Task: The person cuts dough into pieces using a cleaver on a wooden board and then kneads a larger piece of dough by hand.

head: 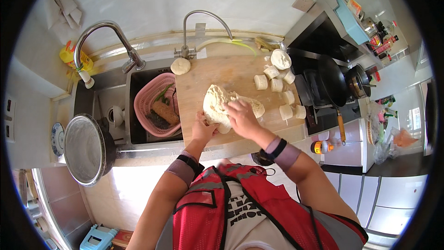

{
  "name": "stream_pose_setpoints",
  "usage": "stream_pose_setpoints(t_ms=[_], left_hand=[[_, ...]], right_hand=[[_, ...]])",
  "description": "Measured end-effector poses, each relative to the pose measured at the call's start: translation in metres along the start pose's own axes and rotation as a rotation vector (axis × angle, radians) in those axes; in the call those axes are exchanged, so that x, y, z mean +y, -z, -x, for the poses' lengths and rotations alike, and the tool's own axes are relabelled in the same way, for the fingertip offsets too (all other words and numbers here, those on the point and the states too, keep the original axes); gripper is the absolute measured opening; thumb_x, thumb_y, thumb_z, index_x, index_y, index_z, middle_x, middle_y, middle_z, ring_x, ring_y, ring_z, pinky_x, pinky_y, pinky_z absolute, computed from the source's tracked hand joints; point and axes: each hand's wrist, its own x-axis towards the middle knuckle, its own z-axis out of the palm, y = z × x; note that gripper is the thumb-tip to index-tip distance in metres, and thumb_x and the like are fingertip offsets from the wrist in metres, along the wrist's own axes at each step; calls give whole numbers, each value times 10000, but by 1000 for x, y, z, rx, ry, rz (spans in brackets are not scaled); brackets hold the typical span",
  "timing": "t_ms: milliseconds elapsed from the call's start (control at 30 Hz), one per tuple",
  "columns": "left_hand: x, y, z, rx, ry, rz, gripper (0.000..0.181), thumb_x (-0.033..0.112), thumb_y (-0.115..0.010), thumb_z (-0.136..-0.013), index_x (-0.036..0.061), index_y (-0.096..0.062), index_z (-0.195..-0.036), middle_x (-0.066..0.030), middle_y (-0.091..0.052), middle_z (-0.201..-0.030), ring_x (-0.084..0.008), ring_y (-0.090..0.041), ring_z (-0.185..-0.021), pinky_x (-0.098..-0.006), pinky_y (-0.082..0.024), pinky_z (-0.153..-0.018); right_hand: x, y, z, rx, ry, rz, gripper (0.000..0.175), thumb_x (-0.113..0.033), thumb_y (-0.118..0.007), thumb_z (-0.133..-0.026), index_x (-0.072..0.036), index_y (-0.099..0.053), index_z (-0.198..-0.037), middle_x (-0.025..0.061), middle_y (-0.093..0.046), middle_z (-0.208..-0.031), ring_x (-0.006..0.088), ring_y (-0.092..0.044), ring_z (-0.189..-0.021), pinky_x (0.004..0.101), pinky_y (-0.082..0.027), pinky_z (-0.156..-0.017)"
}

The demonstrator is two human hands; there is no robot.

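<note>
A large rough lump of dough (216, 100) lies on the wooden board (194, 83) before me. My left hand (204, 127) holds the near left edge of the lump, fingers curled against it. Across its middle lies my right hand (244, 118), fingers slightly blurred and touching the dough. Several cut dough pieces (276, 85) are spread over the board's right side, beside a white bowl of flour (281, 59). A round flattened piece of dough (180, 66) rests at the far left corner of the board.
Left of the board, a pink plastic basket (142, 111) with food sits in the sink (130, 133). A large metal pot (85, 149) stands at the sink's near left. Two faucets (133, 59) rise behind. At right are a black wok (332, 81) and a knife (310, 116).
</note>
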Motion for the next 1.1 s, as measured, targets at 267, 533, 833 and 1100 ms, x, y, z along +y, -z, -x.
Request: stream_pose_setpoints(t_ms=[267,533,833,1100], left_hand=[[11,-5,4,-12,34,-13,594,-14,-711,-799,59,-347,-1263,-120,-656,-791,-162,-641,-577,-277,-525,-455],[11,-2,1,25,62,-105,557,17,-724,-792,55,-392,-1238,-90,-664,-736,-144,-645,-552,-265,-505,-436],[16,-2,2,10,85,-104,601,32,-731,-792,54,-365,-1269,-89,-668,-742,-143,-647,-554,-262,-511,-440],[10,-2,-6,-57,81,-86,631,17,-710,-808,68,-329,-1308,-110,-674,-781,-153,-652,-560,-267,-517,-443]], right_hand=[[21,-26,7,6,-42,19,589,-366,-657,-847,59,-545,-1239,196,-538,-1257,367,-439,-1218,453,-333,-1083],[61,-38,-42,-132,-164,-26,449,-405,-575,-906,16,-609,-1058,195,-574,-1191,360,-519,-1128,438,-382,-1019],[115,-22,14,323,-528,-421,419,-349,-585,-927,-9,-594,-1171,172,-600,-1230,298,-582,-1108,395,-459,-924],[91,-25,32,313,-955,-755,357,-320,-726,-779,-58,-542,-936,100,-615,-805,164,-618,-734,321,-500,-604]])
